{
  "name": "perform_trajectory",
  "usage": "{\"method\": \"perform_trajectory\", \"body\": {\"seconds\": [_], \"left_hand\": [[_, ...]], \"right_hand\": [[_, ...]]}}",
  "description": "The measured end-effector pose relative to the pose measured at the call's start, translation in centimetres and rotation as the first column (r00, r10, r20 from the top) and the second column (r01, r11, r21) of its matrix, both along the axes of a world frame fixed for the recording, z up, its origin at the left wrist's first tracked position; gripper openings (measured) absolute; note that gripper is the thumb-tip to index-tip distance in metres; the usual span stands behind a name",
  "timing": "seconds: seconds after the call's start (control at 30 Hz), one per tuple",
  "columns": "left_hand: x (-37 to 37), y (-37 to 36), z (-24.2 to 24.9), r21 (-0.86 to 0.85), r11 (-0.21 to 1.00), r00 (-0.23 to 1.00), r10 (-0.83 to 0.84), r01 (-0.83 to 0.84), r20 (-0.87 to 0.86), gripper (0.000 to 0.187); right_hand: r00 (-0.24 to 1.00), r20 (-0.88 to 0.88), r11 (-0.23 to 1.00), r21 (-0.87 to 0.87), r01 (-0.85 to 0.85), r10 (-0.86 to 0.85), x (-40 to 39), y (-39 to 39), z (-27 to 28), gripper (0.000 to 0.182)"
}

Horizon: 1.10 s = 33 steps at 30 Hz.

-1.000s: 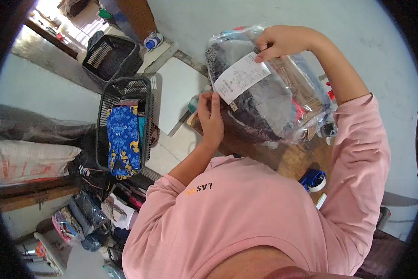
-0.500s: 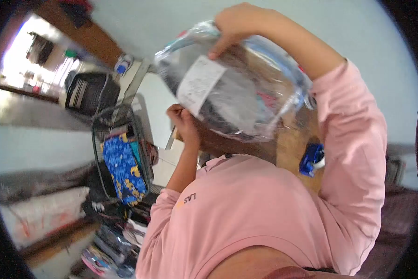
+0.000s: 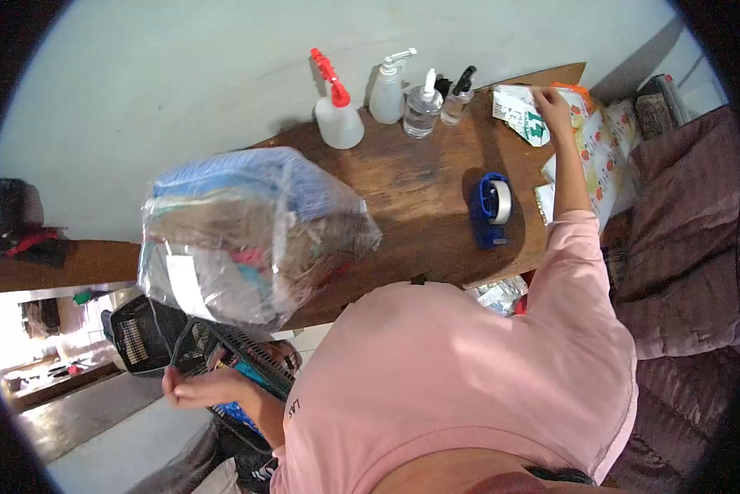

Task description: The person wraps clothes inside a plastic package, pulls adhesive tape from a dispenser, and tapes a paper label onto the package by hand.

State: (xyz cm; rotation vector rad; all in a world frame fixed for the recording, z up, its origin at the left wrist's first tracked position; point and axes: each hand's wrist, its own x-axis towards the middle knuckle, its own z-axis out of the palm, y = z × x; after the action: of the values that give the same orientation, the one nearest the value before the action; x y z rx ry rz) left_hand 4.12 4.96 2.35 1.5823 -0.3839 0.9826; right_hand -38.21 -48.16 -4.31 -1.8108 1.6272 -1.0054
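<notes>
A clear plastic bag of folded clothes (image 3: 230,222), with a white label (image 3: 189,286) on its side, rests at the left end of the wooden table (image 3: 419,214). My left hand (image 3: 197,389) is below the bag and apart from it, fingers curled together with nothing visible in them. Stretched out to the far right, my right hand (image 3: 553,111) has its fingers pinched at the upper edge of a white sheet with green print (image 3: 522,117). Beneath and beside that sheet lies flower-patterned plastic packaging (image 3: 600,152).
A blue tape dispenser (image 3: 491,210) sits mid-table. Along the wall stand a red-topped spray bottle (image 3: 338,123), a white pump bottle (image 3: 386,99) and two clear bottles (image 3: 423,115). Dark baskets (image 3: 143,333) are at lower left. Brown fabric (image 3: 683,230) covers the right side.
The bag, held up in my right hand before, now lies on the table to the left. My right hand has let it go and moved right to the printed sheet. My left hand is lower.
</notes>
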Motion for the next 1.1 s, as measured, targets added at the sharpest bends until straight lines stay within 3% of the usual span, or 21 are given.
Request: {"method": "perform_trajectory", "body": {"seconds": [0.03, 0.1, 0.17, 0.2, 0.23, 0.3, 0.4, 0.53, 0.6, 0.63, 0.67, 0.73, 0.77, 0.8, 0.83, 0.87, 0.9, 0.93, 1.0, 1.1], "left_hand": [[-0.6, -0.9, 1.1, -0.012, 0.998, 0.994, -0.058, 0.059, 0.093, 0.033], [-1.7, -2.8, 3.3, -0.016, 0.984, 0.947, -0.166, 0.178, 0.276, 0.03], [-2.8, -5.4, 4.4, 0.052, 0.957, 0.845, -0.276, 0.285, 0.459, 0.025], [-3.8, -7.1, 4.9, 0.095, 0.942, 0.771, -0.32, 0.323, 0.551, 0.024], [-5.2, -9.2, 5.0, 0.146, 0.924, 0.684, -0.362, 0.354, 0.633, 0.022], [-6.9, -11.7, 5.7, 0.224, 0.92, 0.623, -0.383, 0.321, 0.682, 0.021], [-8.8, -13.6, 6.6, 0.285, 0.927, 0.576, -0.375, 0.243, 0.726, 0.02], [-10.3, -14.7, 7.7, 0.282, 0.922, 0.533, -0.384, 0.266, 0.754, 0.018], [-11.0, -14.9, 7.6, 0.288, 0.908, 0.527, -0.411, 0.303, 0.744, 0.019], [-11.5, -15.2, 7.4, 0.326, 0.874, 0.523, -0.478, 0.36, 0.705, 0.02], [-12.1, -15.6, 7.1, 0.362, 0.835, 0.515, -0.544, 0.415, 0.663, 0.02], [-13.3, -16.2, 6.4, 0.438, 0.69, 0.444, -0.714, 0.576, 0.541, 0.019], [-14.0, -16.3, 6.7, 0.556, 0.495, 0.386, -0.869, 0.667, 0.31, 0.018], [-14.7, -16.6, 7.3, 0.613, 0.269, 0.302, -0.952, 0.743, 0.052, 0.018], [-15.6, -17.4, 8.1, 0.654, 0.143, 0.351, -0.915, 0.743, -0.199, 0.019], [-16.1, -18.8, 8.5, 0.565, -0.077, 0.231, -0.861, 0.822, -0.453, 0.029], [-16.7, -20.3, 7.8, 0.299, -0.161, 0.072, -0.767, 0.941, -0.638, 0.028], [-17.6, -22.0, 6.5, 0.002, -0.198, -0.128, -0.644, 0.98, -0.754, 0.03], [-20.7, -25.8, 3.3, -0.381, 0.048, -0.247, -0.685, 0.923, -0.685, 0.033], [-21.6, -28.9, -1.7, -0.554, 0.097, -0.408, -0.576, 0.827, -0.709, 0.032]], "right_hand": [[0.998, 0.021, 0.995, 0.089, 0.05, -0.052, -4.7, -1.6, -3.4, 0.031], [0.97, -0.14, 0.974, 0.087, 0.21, -0.197, -11.1, -3.4, -10.5, 0.037], [0.978, 0.032, 0.96, 0.199, 0.198, -0.208, -11.8, -2.4, -12.4, 0.045], [0.971, -0.031, 0.938, 0.256, 0.235, -0.235, -13.3, -4.6, -16.2, 0.056], [0.863, -0.341, 0.901, 0.09, 0.424, -0.372, -11.5, -5.4, -17.7, 0.07], [0.793, -0.458, 0.911, -0.108, 0.399, -0.402, -7.0, -3.0, -12.4, 0.082], [0.748, -0.577, 0.927, -0.047, 0.371, -0.328, -2.2, -3.6, -9.1, 0.082], [0.748, -0.648, 0.895, 0.237, 0.377, -0.143, -0.2, -5.7, -10.5, 0.07], [0.801, -0.576, 0.912, 0.221, 0.345, -0.164, -1.0, -6.6, -12.8, 0.067], [0.825, -0.539, 0.92, 0.211, 0.33, -0.172, -1.4, -7.1, -13.9, 0.065], [0.833, -0.511, 0.926, 0.166, 0.338, -0.212, -1.5, -7.6, -14.9, 0.052], [0.989, -0.108, 0.976, 0.182, 0.121, -0.103, -2.5, -7.7, -15.8, 0.04], [0.994, 0.103, 0.988, 0.156, 0.016, -0.032, -2.9, -7.6, -16.3, 0.035], [0.984, 0.176, 0.986, 0.164, 0.011, -0.04, -1.8, -5.0, -12.7, 0.026], [0.912, 0.411, 0.962, 0.249, -0.114, 0.002, -1.7, -3.8, -11.6, 0.026], [0.783, 0.622, 0.92, 0.3, -0.252, 0.012, -1.7, -2.3, -10.5, 0.026], [0.562, 0.827, 0.897, 0.262, -0.356, -0.018, 0.3, 1.5, -6.7, 0.021], [0.61, 0.792, 0.887, 0.255, -0.386, 0.038, 0.7, 3.6, -5.6, 0.026], [0.554, 0.812, 0.829, 0.176, -0.53, 0.182, 2.4, 8.7, -1.2, 0.023], [0.613, 0.655, 0.744, 0.113, -0.658, 0.443, 3.2, 12.4, 0.1, 0.014]]}}
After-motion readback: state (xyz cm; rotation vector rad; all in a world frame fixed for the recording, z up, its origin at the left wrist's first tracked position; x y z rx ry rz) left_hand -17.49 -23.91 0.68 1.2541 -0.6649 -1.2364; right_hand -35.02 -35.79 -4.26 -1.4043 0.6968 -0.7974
